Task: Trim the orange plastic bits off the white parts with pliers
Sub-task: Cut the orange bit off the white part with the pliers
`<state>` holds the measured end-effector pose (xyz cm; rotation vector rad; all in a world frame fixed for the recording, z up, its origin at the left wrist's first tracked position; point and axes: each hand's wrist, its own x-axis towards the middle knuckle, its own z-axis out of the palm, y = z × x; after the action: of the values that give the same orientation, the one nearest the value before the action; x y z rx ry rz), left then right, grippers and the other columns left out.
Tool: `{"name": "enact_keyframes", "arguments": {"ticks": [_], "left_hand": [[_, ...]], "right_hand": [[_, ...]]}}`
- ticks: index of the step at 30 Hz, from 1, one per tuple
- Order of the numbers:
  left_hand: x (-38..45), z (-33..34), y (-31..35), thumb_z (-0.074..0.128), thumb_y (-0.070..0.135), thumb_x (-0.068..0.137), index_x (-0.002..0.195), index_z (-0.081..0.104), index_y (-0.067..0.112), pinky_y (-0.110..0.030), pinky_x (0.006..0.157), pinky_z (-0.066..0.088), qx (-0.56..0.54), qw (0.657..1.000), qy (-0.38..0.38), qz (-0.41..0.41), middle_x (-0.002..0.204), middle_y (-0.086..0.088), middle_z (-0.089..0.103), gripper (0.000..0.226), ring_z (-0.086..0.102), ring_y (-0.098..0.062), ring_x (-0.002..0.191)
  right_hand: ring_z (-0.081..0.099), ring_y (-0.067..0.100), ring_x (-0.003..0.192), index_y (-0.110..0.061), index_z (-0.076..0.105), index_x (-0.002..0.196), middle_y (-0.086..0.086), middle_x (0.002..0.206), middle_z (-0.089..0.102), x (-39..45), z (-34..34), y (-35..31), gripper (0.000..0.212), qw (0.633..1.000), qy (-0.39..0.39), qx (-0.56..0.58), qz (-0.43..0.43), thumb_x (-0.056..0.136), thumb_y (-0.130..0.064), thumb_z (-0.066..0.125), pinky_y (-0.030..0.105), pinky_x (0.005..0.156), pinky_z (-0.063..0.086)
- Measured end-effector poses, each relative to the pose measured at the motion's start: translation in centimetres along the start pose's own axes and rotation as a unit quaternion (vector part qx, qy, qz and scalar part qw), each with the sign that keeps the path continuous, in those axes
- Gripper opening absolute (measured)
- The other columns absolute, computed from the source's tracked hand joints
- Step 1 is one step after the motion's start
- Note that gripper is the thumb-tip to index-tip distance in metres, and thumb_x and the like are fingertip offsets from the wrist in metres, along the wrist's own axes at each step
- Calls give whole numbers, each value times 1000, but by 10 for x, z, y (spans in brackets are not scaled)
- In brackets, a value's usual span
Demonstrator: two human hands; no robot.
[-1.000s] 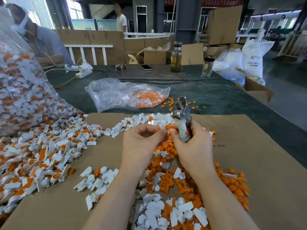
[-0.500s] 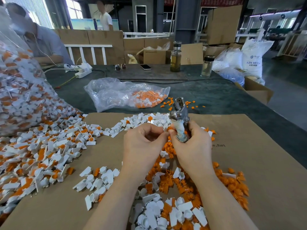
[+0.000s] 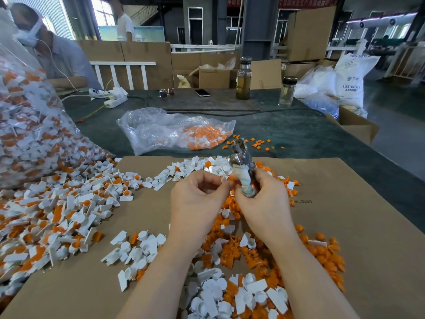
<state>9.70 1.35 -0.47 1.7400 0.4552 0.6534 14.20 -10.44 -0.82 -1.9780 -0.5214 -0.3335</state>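
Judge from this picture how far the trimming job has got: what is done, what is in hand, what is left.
Done: loose orange bits and plain white parts lie on the cardboard. In hand: the left hand pinches one part while the right hand grips the pliers. Left: a big heap and a full bag of untrimmed parts, so most remains.

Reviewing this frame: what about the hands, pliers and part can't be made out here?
Head view only:
- Part pinched by the left hand: the fingertips cover most of it; only a white and orange sliver shows.
- Pliers: the right hand wraps the handles, and the tip points away, so the gap at the tip is unclear.
- Big bag of parts: cut off by the left edge.
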Motion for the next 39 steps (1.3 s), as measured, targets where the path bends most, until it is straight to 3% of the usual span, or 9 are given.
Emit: {"name": "enact_keyframes", "arguments": {"ticks": [6, 8, 10, 16, 20, 24, 27, 30, 39], "left_hand": [[2, -2, -2, 80, 29, 82, 74, 70, 25, -32, 68, 60, -17, 1000, -6, -10, 70, 5, 73, 14, 70, -17, 72], [2, -4, -2, 79, 26, 84, 78, 70, 22, -37, 76, 61, -47, 999, -12, -18, 75, -1, 74, 12, 72, -23, 78], [4, -6, -1, 77, 20, 85, 80, 69, 17, -35, 77, 61, -84, 996, -11, -24, 75, -2, 75, 10, 74, -22, 78], [6, -10, -2, 74, 12, 87, 86, 68, 6, -15, 64, 54, -158, 987, -23, -8, 72, -1, 74, 8, 73, -9, 69], [7, -10, -2, 74, 9, 86, 83, 68, 7, -14, 63, 53, -181, 983, -26, -4, 70, -1, 73, 7, 72, -10, 67], [6, -7, -4, 75, 10, 86, 82, 68, 11, -14, 64, 54, -173, 985, -30, -8, 69, 2, 73, 8, 72, -10, 68], [7, -7, -5, 73, 7, 87, 82, 67, 11, -15, 65, 54, -189, 981, -43, -7, 70, 2, 72, 8, 71, -10, 68], [8, -9, -5, 69, 6, 89, 84, 66, 8, -16, 66, 53, -210, 976, -60, 5, 71, 3, 71, 6, 69, -8, 67], [9, -14, -8, 67, 9, 90, 90, 65, 5, -15, 67, 52, -211, 973, -83, 36, 74, 4, 70, 4, 67, -5, 70]], "right_hand": [[62, 6, 77, -28, 64, 102, -14, 85, 65, 1, -1, 0, 16, 999, -25, 17, 11, 88, -21, 68, 27, 66, 54], [62, 0, 84, -28, 66, 107, -20, 88, 66, 3, -5, 3, 19, 998, -39, 32, 28, 88, -23, 68, 17, 67, 51], [61, -6, 85, -33, 65, 103, -25, 86, 65, 4, -12, 5, 19, 996, -70, 48, 42, 88, -22, 68, 8, 62, 47], [60, 1, 74, -30, 64, 95, -10, 80, 64, 5, -20, 8, 12, 986, -162, 30, 38, 87, -22, 68, 10, 58, 46], [61, 4, 70, -29, 65, 88, -10, 74, 64, 3, -17, 5, 10, 987, -150, 49, 32, 88, -19, 67, 15, 56, 46], [60, -3, 71, -28, 63, 85, -18, 73, 64, 3, -16, 4, 10, 990, -133, 51, 24, 89, -20, 65, 8, 59, 44], [61, 3, 69, -27, 63, 87, -12, 75, 65, 3, -19, 5, 7, 983, -177, 38, 33, 87, -22, 67, 15, 58, 46], [59, 11, 67, -24, 61, 90, -3, 78, 63, 3, -20, 6, 10, 972, -232, -14, 32, 85, -26, 69, 34, 63, 49], [59, 1, 68, -31, 58, 90, -8, 77, 61, 2, -17, 5, 10, 968, -247, -45, 16, 88, -26, 67, 16, 54, 45]]}}
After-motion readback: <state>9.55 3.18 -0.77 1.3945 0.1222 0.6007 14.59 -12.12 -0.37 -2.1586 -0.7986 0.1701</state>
